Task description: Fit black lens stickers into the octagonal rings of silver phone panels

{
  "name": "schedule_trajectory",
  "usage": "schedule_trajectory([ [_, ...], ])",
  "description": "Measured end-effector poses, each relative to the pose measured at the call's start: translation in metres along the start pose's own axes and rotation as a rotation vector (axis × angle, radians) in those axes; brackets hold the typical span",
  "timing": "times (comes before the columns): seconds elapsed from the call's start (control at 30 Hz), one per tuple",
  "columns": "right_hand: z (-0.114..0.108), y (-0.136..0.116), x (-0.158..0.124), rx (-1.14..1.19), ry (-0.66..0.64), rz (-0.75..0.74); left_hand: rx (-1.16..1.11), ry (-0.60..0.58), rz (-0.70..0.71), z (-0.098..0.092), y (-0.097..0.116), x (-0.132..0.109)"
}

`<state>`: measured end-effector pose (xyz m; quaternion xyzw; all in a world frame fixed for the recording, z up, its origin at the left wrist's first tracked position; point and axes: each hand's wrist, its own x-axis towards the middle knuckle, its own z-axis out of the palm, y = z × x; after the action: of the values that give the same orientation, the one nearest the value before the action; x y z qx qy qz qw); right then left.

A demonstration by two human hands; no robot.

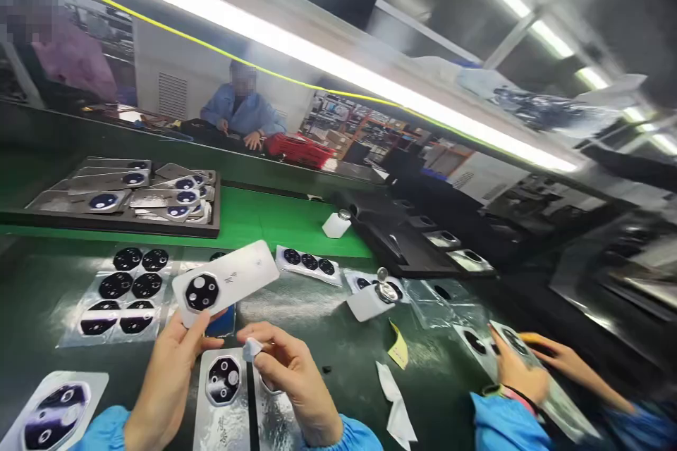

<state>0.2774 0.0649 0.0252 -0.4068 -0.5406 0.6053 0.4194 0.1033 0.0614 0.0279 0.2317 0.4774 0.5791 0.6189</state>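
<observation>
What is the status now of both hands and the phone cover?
Left hand grips white phone back cover, raised over table. Right hand pinches small white tab. Co-worker's hands work at right, apart.

One view only, from your head, tilted hard so the counter slopes. It looks forward and down, close over your left hand and right hand at bottom centre, wide enough to catch the far workers and ceiling lights. Nothing shared.

white phone back cover, tilted, black round camera ring
</observation>
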Motion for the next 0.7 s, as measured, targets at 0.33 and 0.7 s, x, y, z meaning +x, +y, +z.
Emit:
schedule_trajectory([
  [0.33,-0.198,-0.065,-0.045,-1.555,0.823,-0.066,0.143,0.004,0.036,-0.001,-0.001,0.003],
  [0.7,-0.229,-0.089,-0.049,-1.707,0.737,-0.038,0.223,-0.036,0.050,-0.002,-0.005,0.002],
])
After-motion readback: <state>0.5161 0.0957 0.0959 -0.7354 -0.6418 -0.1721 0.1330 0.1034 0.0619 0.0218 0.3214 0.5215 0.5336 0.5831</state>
